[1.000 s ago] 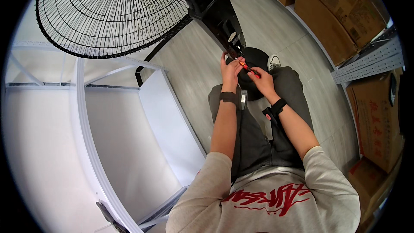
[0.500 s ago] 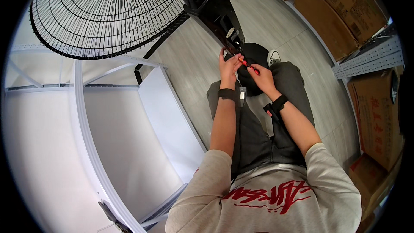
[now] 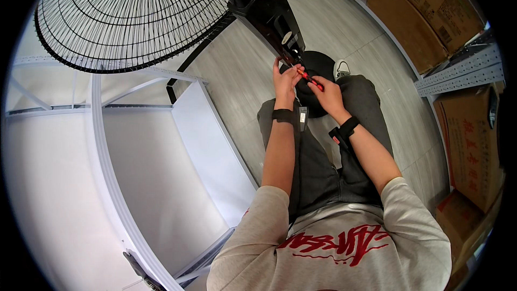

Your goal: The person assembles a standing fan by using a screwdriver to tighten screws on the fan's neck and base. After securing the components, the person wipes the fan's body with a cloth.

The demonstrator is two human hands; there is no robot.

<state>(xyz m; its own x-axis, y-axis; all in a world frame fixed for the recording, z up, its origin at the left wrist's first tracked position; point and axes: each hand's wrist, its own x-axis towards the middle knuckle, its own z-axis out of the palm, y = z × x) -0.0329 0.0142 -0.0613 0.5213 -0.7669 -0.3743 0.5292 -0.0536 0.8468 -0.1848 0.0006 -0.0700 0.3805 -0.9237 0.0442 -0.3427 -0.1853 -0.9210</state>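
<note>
A red-and-black screwdriver (image 3: 311, 80) slants up and left toward the lower end of the black fan's housing (image 3: 280, 27). My right hand (image 3: 329, 97) is closed around its handle. My left hand (image 3: 285, 83) has its fingertips bent at the front part of the screwdriver, close against the housing, and one finger reaches up along the housing's edge. The screwdriver's tip and whatever it meets are too small and covered to make out. The fan's wire grille (image 3: 134, 21) spreads out to the upper left. Below the housing lies the round black base (image 3: 315, 62), between my legs.
White metal shelving (image 3: 188, 129) stands on the left, near my left arm. Cardboard boxes (image 3: 404, 24) fill a rack on the right, with another carton (image 3: 468, 145) lower down. My shoe (image 3: 342, 69) rests beside the fan's base on the grey floor (image 3: 334, 21).
The screwdriver's handle has turned a little in my right hand and shows more of its length. The fan has shifted very slightly. My arms have hardly moved.
</note>
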